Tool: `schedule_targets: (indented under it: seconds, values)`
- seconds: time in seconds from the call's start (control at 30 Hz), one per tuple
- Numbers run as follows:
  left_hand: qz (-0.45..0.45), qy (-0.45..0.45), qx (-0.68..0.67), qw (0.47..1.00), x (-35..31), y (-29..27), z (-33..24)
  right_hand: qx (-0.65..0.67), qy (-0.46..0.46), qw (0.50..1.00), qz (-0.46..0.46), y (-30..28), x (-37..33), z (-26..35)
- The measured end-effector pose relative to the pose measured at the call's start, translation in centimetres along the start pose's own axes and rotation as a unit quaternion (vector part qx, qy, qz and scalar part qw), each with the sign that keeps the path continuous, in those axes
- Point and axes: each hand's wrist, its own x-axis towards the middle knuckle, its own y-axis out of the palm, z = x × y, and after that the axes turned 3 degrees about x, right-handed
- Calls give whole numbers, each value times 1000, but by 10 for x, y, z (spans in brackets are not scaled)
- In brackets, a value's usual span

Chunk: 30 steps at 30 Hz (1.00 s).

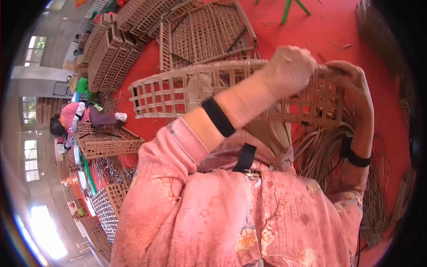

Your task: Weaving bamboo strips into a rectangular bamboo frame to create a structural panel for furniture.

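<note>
A brown woven lattice basket (pixel 153 95) stands across my lap, its long openwork side toward me and its rim on top. My left hand (pixel 291 66) is closed in a fist at the rim, right of the middle. The back of the hand hides whatever its fingers hold. At the basket's right end my right hand (pixel 353 82) grips the rim at the corner, with fingers bent over the top edge. My legs show in part through the lattice.
Loose brown weaving strips (pixel 320 149) lie in a heap on the red floor (pixel 378 129) at my right. Beyond my basket lies a large woven frame (pixel 207 33). Stacked baskets (pixel 109 58) stand at the far left. A person (pixel 73 115) sits beside another basket (pixel 109 140).
</note>
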Motion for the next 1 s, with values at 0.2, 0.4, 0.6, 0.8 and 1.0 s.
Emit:
schedule_targets:
  seconds: [0.2, 0.4, 0.6, 0.8, 1.0]
  values:
    - [100, -20, -106, 989, 18, -13, 19, 0, -42, 999, -1, -1, 5, -12]
    - [142, -93, -280, 945, 17, -5, 33, -16, -61, 997, -55, 12, 3, -15]
    - [147, -125, -358, 913, 26, 3, 59, -185, -208, 957, -79, 8, 39, -35]
    - [129, -123, -314, 933, 45, 7, 89, 7, -66, 992, -107, 11, 80, -26]
    - [123, -151, -392, 899, 48, 13, 87, 11, -83, 986, -146, 17, 88, -39]
